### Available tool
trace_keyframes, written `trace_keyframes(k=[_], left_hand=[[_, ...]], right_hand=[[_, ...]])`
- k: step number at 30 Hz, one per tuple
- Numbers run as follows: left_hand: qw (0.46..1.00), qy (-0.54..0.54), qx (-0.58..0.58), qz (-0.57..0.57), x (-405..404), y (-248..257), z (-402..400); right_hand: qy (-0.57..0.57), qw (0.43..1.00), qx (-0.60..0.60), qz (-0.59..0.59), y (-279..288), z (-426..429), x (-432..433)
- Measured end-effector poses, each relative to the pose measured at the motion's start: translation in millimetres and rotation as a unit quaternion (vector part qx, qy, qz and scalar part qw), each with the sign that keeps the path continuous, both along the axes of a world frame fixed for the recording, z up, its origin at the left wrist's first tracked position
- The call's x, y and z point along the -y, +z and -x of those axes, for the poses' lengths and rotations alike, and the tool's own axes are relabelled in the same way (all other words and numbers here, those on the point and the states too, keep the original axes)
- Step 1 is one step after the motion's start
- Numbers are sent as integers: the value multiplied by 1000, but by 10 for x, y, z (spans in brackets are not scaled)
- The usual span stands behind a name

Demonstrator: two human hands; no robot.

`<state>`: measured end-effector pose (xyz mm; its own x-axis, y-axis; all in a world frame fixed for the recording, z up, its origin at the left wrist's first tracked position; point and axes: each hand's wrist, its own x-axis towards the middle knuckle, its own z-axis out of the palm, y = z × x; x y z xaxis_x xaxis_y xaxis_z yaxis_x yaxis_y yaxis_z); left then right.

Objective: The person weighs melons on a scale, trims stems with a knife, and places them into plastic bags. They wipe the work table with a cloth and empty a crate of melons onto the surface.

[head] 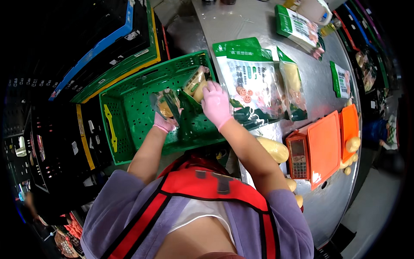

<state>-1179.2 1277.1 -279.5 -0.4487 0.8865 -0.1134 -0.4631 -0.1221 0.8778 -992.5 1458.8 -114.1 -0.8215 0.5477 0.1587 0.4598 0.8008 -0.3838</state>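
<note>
Both of my hands wear thin pink gloves and work inside a green plastic crate (136, 111). My left hand (166, 123) holds a clear-windowed plastic bag (168, 104) with a pale piece, apparently lotus root, inside it. Over the crate's right side, my right hand (216, 103) has its fingers on a second filled bag (194, 84), which leans near the crate's far right corner. Part of that bag is hidden by the glove. Just right of the crate, flat printed green-and-white bags (249, 76) overlap on a steel table (226, 19).
Another filled bag (292, 79) lies beside the flat ones. An orange weighing scale (323, 149) stands on the table near a thick lotus root section (274, 149). A bag stack (299, 30) sits farther back. Stacked crates (106, 45) rise close on the left.
</note>
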Motion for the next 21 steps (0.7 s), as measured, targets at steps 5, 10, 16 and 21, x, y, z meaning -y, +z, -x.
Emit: trace_keyframes(k=[5,10,16,21], left_hand=[[847,47,529,-12,-29,336,-121],[854,94,504,87,15,270,-96],[849,106,512,75,-270,612,-33],[820,127,554,68,-856,694,156]], right_hand=[[104,865,405,-278,-249,650,-321],[161,813,474,-297,-478,961,-517],[74,952,251,-160,-288,1119,-855],[45,989,133,-49,255,1240,-791]])
